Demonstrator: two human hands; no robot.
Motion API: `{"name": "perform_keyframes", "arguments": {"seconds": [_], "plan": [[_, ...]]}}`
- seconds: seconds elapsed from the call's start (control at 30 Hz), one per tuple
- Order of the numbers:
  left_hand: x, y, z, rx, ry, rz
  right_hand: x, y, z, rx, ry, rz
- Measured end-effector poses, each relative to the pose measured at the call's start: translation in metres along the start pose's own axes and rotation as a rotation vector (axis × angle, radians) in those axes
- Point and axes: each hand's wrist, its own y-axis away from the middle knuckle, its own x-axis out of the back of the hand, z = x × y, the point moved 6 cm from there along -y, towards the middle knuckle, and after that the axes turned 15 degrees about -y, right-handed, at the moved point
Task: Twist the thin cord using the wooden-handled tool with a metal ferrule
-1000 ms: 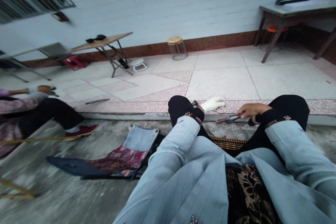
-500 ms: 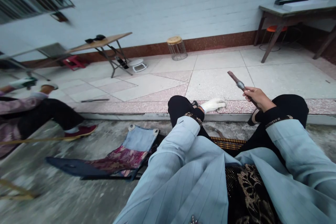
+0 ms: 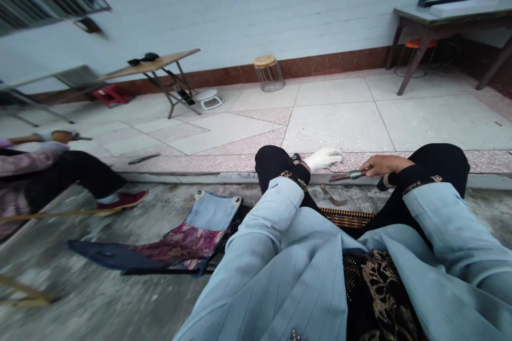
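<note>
My left hand [image 3: 325,158] wears a white glove and rests low beyond my left knee, fingers curled against the kerb edge; what it holds is hidden. My bare right hand [image 3: 382,164] grips a short knife-like tool [image 3: 347,175] with a dark blade and a metal collar, its blade pointing left toward the gloved hand. A thin curved strip [image 3: 331,197] lies on the concrete just below the blade. A woven mat edge [image 3: 347,218] shows between my knees.
A folded cloth stool [image 3: 188,234] lies on the concrete at my left. Another person's legs and red shoe [image 3: 120,201] are further left, with a long bamboo strip [image 3: 52,214]. Behind stand a folding table [image 3: 158,66], wire stool [image 3: 269,72] and a desk [image 3: 448,16].
My right hand swung the tool up to about the level of the tiled floor half a second ago, then brought it back down beside the gloved hand. A curved strip now lies below it.
</note>
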Motion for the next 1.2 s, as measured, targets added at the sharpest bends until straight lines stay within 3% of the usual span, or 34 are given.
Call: {"name": "perform_keyframes", "arguments": {"seconds": [0.07,0.13,0.23,0.3,0.4,0.53,0.63,0.77,0.87,0.97,1.07,1.2], "plan": [[0.003,0.001,0.001,0.018,0.009,0.026,-0.012,0.007,-0.010,-0.023,-0.126,-0.169],[0.004,0.003,0.001,0.058,0.049,0.044,-0.010,0.011,-0.024,0.046,-0.281,-0.148],[0.002,0.004,0.000,0.095,0.110,0.031,0.017,0.014,-0.036,0.223,-0.542,0.205],[-0.001,0.004,-0.001,0.093,0.136,0.005,0.035,0.017,-0.032,0.303,-0.720,0.449],[-0.006,0.003,0.000,0.050,0.158,-0.030,0.049,0.017,-0.017,0.294,-0.841,0.657],[-0.013,0.002,0.001,0.015,0.187,-0.114,0.054,0.012,-0.002,0.125,-0.631,0.763],[-0.015,0.002,0.001,0.027,0.172,-0.159,0.056,0.008,0.004,-0.061,-0.202,0.791],[-0.015,0.002,0.003,0.006,0.120,-0.156,0.048,0.000,0.000,-0.122,0.379,0.653],[-0.013,0.005,0.008,0.015,0.102,-0.152,0.031,-0.008,0.002,-0.115,0.525,0.411],[-0.010,0.009,0.017,0.038,0.096,-0.163,0.014,-0.010,0.009,-0.115,0.441,0.175],[-0.005,0.011,0.022,0.097,0.134,-0.130,-0.002,-0.007,0.011,-0.132,0.215,-0.033],[-0.001,0.013,0.022,0.158,0.170,-0.099,-0.015,0.004,-0.012,0.005,-0.137,-0.220]]}}
